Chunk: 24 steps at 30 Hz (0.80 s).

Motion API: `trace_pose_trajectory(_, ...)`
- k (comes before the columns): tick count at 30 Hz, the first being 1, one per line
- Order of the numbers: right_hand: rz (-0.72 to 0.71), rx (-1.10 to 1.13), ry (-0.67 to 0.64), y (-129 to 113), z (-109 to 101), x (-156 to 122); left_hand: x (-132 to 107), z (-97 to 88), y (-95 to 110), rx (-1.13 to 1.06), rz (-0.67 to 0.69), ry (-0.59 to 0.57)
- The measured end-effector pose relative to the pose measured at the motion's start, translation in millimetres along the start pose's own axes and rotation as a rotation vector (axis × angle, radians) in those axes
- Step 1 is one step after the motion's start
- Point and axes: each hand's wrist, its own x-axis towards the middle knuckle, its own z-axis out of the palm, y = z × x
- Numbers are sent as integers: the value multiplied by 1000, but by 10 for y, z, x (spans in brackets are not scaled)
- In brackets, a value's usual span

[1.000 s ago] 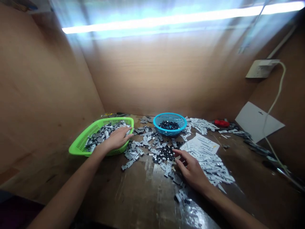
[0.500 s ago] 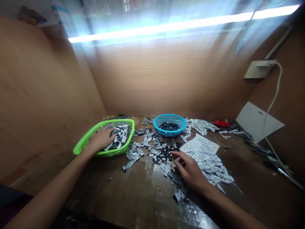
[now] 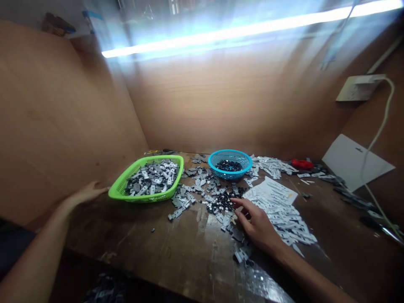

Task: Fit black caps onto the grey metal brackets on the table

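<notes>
A green plastic basket [image 3: 177, 182] on the left holds a heap of small grey and white metal parts [image 3: 153, 176]. My left hand [image 3: 90, 192] is at its near left corner, fingers stretched toward the rim; whether they touch it is unclear. My right hand [image 3: 257, 223] hovers low over the table, thumb and index finger apart, with nothing visible between them. Its fingertips are by a loose pile of small black parts [image 3: 222, 201]. Grey flat metal parts [image 3: 202, 181] lie scattered around that pile. Under and beyond my right hand spread white flat pieces [image 3: 287, 221].
A blue mesh basket [image 3: 213, 168] with black parts stands at the back. A sheet of paper [image 3: 271, 191] lies on the white pieces. Further right are a red object [image 3: 302, 164], a white card [image 3: 355, 162] and a hanging cable [image 3: 378, 130]. Wooden panels [image 3: 236, 109] enclose the table.
My left hand has come out of the green basket and moved left to its outer corner. My right hand stays beside the black pile. The whole view has shifted slightly.
</notes>
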Motion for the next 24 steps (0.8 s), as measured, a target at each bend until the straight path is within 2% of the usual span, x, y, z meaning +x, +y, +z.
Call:
trace_pose_trajectory(2, -11, 0, -29, 1, 30, -3, -208, -15, -80, -232, -161, -384)
trace_pose_trajectory(3, -15, -2, -37, 2, 45, -3, -280, -21, -73, -344, -204, -517)
trace_pose_trajectory(4, -16, -6, -42, 6, 58, -1, -327, -31, -37, -420, -238, -563)
trace_pose_trajectory(5, -16, -12, -45, 11, 67, 3, -350, -48, 28, -441, -278, -533)
trace_pose_trajectory(6, -16, -20, -51, 20, 75, 9, -358, -71, 122, -405, -310, -373)
trace_pose_trajectory(7, -18, -28, -57, 31, 80, 17, -360, -98, 248, -301, -339, -114)
trace_pose_trajectory(9, -22, -44, -72, 55, 91, 36, -385, -147, 596, -111, -222, 316)
trace_pose_trajectory(10, -24, -52, -80, 66, 99, 46, -419, -156, 815, -87, -132, 421)
trace_pose_trajectory(11, -26, -60, -87, 75, 107, 55, -466, -145, 1056, -111, 7, 409)
trace_pose_trajectory(12, -28, -68, -93, 80, 115, 62, -522, -108, 1307, -142, 173, 346)
trace_pose_trajectory(14, -37, -83, -101, 81, 126, 69, -622, 47, 1797, -142, 505, 134)
trace_pose_trajectory(16, -52, -98, -102, 80, 118, 66, -662, 292, 2198, -52, 680, -74)
trace_pose_trajectory(17, -59, -106, -99, 82, 104, 63, -654, 430, 2349, 1, 687, -139)
trace_pose_trajectory(19, -63, -123, -76, 98, 57, 61, -594, 692, 2548, 135, 626, -183)
trace_pose_trajectory(21, -53, -137, -41, 129, -6, 69, -519, 889, 2639, 163, 598, -184)
trace_pose_trajectory(24, -40, -143, 5, 187, -91, 102, -453, 1030, 2670, 190, 565, -185)
